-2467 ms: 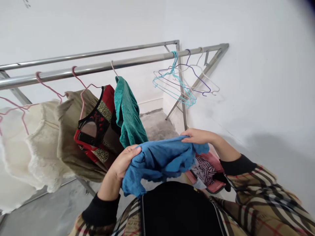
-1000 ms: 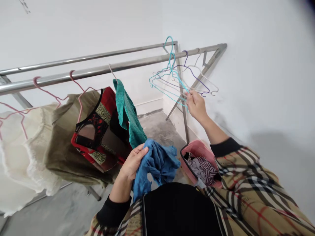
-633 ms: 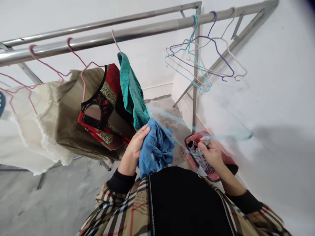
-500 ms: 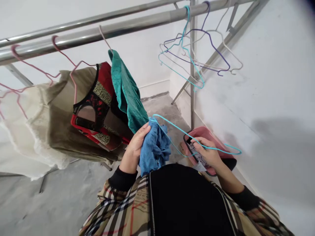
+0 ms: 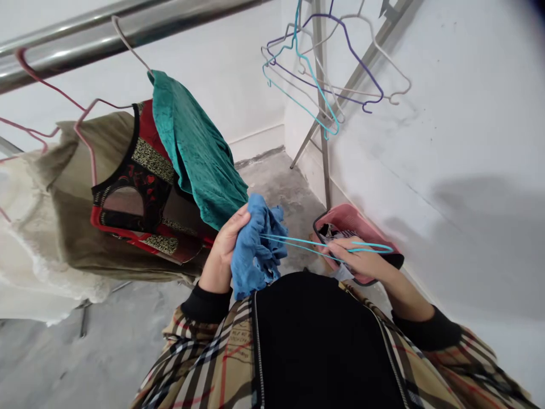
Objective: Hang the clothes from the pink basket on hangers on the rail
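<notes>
Concrete floor point(image 5: 276, 182) and white walls are closing in this corner, a steel drying rack point(image 5: 128, 37) holding hung clothes to the left. The left hand point(image 5: 223, 244) is clamping its fingers around a bunched blue cloth point(image 5: 255, 250), keeping it gathered — the right hand point(image 5: 361, 258) is pinching a teal wire hanger point(image 5: 309, 241) with fingers together, its far end reaching the cloth, above a pink basket point(image 5: 353, 218).
</notes>
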{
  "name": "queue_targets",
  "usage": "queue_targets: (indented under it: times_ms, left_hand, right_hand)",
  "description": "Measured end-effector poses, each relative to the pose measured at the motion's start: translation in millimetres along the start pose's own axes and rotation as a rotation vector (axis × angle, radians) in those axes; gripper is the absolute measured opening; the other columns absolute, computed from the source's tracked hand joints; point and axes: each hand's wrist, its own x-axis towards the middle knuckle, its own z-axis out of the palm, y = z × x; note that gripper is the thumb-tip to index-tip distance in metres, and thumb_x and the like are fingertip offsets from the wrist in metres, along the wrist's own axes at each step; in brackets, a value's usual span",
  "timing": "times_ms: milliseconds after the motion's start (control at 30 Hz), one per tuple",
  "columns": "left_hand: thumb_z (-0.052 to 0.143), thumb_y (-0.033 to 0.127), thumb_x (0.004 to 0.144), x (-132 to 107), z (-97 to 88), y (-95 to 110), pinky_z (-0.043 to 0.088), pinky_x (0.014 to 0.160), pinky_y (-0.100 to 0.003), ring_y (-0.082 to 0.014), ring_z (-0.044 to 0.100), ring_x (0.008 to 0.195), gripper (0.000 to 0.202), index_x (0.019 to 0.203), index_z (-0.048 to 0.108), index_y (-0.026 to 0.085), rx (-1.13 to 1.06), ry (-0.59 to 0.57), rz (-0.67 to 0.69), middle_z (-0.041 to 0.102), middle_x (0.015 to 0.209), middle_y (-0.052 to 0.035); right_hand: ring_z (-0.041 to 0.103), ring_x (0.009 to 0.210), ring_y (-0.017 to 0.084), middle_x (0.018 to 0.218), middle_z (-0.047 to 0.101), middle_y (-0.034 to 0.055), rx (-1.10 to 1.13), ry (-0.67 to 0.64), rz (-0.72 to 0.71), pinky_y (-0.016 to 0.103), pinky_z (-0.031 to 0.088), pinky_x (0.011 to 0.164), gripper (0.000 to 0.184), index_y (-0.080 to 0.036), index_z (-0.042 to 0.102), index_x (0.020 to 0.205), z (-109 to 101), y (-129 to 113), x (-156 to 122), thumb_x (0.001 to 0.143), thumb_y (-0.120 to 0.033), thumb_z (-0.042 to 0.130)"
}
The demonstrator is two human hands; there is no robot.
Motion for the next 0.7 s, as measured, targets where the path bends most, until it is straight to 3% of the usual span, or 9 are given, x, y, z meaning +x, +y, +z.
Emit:
queue_targets:
  times_ms: [133, 233, 333, 467, 600, 700]
  left_hand:
    - [0.073, 0.040, 0.077, -11, 19.3, -14, 0.055, 0.078, -0.031, -0.0200, 0.069, 0.080, 0.045, 0.116, 0.067, 0.019, 0.427, -0.284, -0.046, 0.074, 0.092, -0.0043]
    - [0.061, 0.035, 0.088, -22, 30.4, -25, 0.051, 0.077, -0.030, -0.0198, 0.066, 0.085, 0.029, 0.110, 0.070, 0.018, 1.060, -0.459, 0.172, 0.071, 0.093, -0.0060]
    - [0.053, 0.026, 0.093, -29, 32.4, -26, 0.048, 0.069, -0.029, -0.0171, 0.063, 0.076, 0.023, 0.106, 0.071, 0.020, 1.674, -0.345, 0.588, 0.070, 0.091, -0.0067]
    - [0.060, 0.029, 0.091, -30, 30.8, -6, 0.045, 0.080, -0.035, -0.0219, 0.062, 0.095, 0.013, 0.098, 0.072, 0.027, 1.959, -0.155, 1.076, 0.071, 0.108, -0.0059]
    - [0.059, 0.034, 0.092, -23, 32.5, 11, 0.043, 0.063, -0.028, -0.0158, 0.061, 0.070, 0.020, 0.106, 0.069, 0.023, 2.016, -0.103, 1.141, 0.073, 0.083, -0.0028]
    - [0.059, 0.030, 0.092, -22, 31.2, 13, 0.042, 0.058, -0.025, -0.0131, 0.062, 0.066, 0.019, 0.106, 0.070, 0.022, 1.970, -0.048, 1.156, 0.074, 0.081, -0.0001]
  right_hand:
    - [0.052, 0.063, 0.017, 0.059, 0.056, 0.0017, -0.006, 0.079, -0.021, 0.029, 0.041, 0.063, 0.051, -0.021, 0.066, 0.070, 29, -13, 25, 0.097, -0.055, 0.039]
    - [0.048, 0.058, 0.015, 0.059, 0.054, 0.0016, 0.064, 0.118, -0.079, 0.027, 0.039, 0.057, 0.056, -0.019, 0.063, 0.065, 38, -16, 35, 0.096, -0.059, 0.038]
    - [0.052, 0.058, 0.014, 0.062, 0.059, 0.0025, 0.113, 0.118, -0.123, 0.026, 0.041, 0.057, 0.055, -0.017, 0.064, 0.066, 33, -14, 38, 0.096, -0.057, 0.039]
    - [0.053, 0.054, 0.013, 0.061, 0.062, 0.0026, 0.095, 0.098, -0.219, 0.026, 0.041, 0.056, 0.053, -0.016, 0.068, 0.072, 15, -17, 39, 0.097, -0.053, 0.039]
    - [0.055, 0.055, 0.012, 0.061, 0.063, 0.0016, 0.087, 0.120, -0.258, 0.025, 0.041, 0.055, 0.046, -0.016, 0.069, 0.075, 1, -29, 47, 0.098, -0.047, 0.043]
    - [0.060, 0.067, 0.015, 0.074, 0.066, 0.0024, 0.155, 0.315, -0.232, 0.027, 0.046, 0.063, 0.032, -0.018, 0.069, 0.086, 0, -29, 52, 0.092, -0.045, 0.055]
